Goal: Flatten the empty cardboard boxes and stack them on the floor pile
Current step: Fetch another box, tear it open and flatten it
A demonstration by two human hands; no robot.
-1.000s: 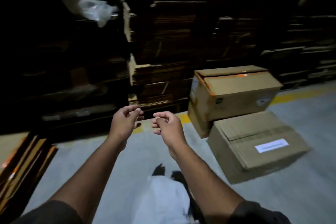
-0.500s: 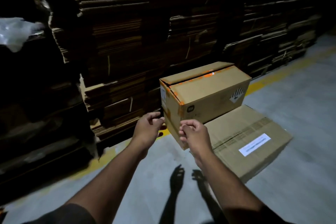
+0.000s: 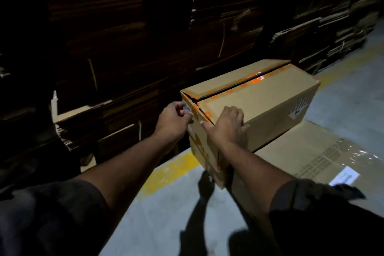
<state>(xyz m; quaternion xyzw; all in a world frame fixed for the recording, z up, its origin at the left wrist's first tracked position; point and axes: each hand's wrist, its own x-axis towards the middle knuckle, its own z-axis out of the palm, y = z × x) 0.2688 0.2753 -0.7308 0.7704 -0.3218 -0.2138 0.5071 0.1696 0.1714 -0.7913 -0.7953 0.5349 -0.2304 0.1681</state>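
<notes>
A brown cardboard box with orange tape [image 3: 264, 97] along its slit top seam sits on top of a larger, lower cardboard box [image 3: 311, 158] that bears a white label. My right hand [image 3: 227, 127] lies flat with spread fingers on the near corner of the upper box. At the box's left end face is my left hand [image 3: 175, 120], its fingers curled at the edge by a small sticker; whether it pinches anything I cannot tell.
Tall stacks of flattened cardboard [image 3: 128, 52] fill the dark wall behind and to the left; more stacks [image 3: 336, 16] stand at the back right. A yellow floor line [image 3: 172, 170] runs along the stacks. Grey concrete floor [image 3: 166, 224] lies near me.
I have moved closer to the boxes. Both hands, which hung in the air before the upper box, now touch it: right hand on its near corner, left hand at its end face.
</notes>
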